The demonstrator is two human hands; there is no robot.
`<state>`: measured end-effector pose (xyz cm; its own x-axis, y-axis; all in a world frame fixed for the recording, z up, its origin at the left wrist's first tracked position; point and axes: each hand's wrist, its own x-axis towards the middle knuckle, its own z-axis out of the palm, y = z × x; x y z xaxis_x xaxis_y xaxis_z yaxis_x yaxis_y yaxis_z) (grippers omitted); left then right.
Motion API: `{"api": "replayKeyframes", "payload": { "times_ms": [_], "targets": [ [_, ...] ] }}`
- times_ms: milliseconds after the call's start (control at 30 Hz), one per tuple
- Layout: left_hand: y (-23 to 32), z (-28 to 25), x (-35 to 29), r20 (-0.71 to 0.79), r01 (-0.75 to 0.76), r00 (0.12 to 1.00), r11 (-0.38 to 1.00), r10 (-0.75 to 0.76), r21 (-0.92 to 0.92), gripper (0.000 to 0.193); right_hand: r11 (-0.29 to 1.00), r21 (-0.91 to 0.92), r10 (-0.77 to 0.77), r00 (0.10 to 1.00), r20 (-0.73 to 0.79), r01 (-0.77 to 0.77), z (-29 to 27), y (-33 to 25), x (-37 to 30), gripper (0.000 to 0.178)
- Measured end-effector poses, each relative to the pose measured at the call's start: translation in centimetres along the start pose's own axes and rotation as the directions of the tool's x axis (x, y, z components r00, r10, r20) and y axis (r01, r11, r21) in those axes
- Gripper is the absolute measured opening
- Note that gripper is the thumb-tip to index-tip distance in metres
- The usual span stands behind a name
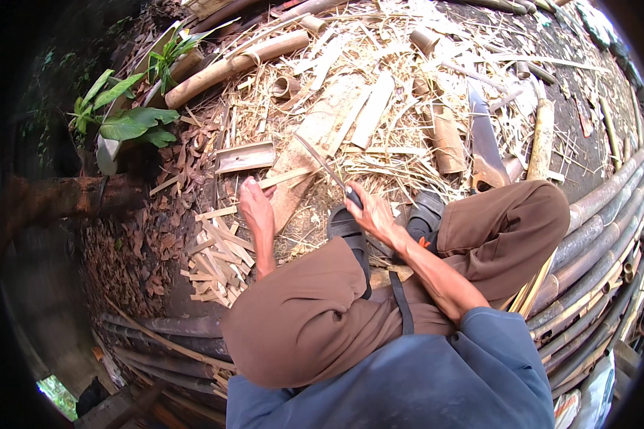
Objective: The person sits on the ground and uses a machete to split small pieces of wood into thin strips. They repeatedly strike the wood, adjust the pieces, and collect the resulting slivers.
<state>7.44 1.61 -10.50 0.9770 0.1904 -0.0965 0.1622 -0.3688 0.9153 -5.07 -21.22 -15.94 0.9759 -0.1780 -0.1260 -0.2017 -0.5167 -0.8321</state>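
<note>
My left hand is closed on one end of a short, pale bamboo strip. The strip's far end lies over a wooden board on the ground. In my right hand is the dark handle of a long-bladed knife, its blade slanting up and left past the strip's far end. Whether blade and strip touch I cannot tell. Beside my left forearm lies a loose pile of short bamboo strips. A split bamboo piece rests just beyond my left hand.
A handsaw and a bamboo tube lie right of the board among shavings. A long bamboo pole lies far left near a leafy plant. Stacked bamboo poles run along the right side. My sandalled feet flank the work.
</note>
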Motion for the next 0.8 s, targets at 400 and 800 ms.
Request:
{"api": "replayKeyframes", "payload": {
  "times_ms": [400,800],
  "targets": [
    [0.3,1.6,-2.8,-0.053,-0.182,0.98,0.971,0.192,0.154,0.035,0.981,0.028,0.179,0.96,0.213,-0.19,2.0,0.6,0.3,0.042],
    [2.0,2.0,-3.0,-0.079,-0.126,0.988,0.987,0.134,0.1,0.035,0.995,0.055,0.068,0.982,0.176,-0.079,2.7,1.7,-2.4,0.045]
  ]
}}
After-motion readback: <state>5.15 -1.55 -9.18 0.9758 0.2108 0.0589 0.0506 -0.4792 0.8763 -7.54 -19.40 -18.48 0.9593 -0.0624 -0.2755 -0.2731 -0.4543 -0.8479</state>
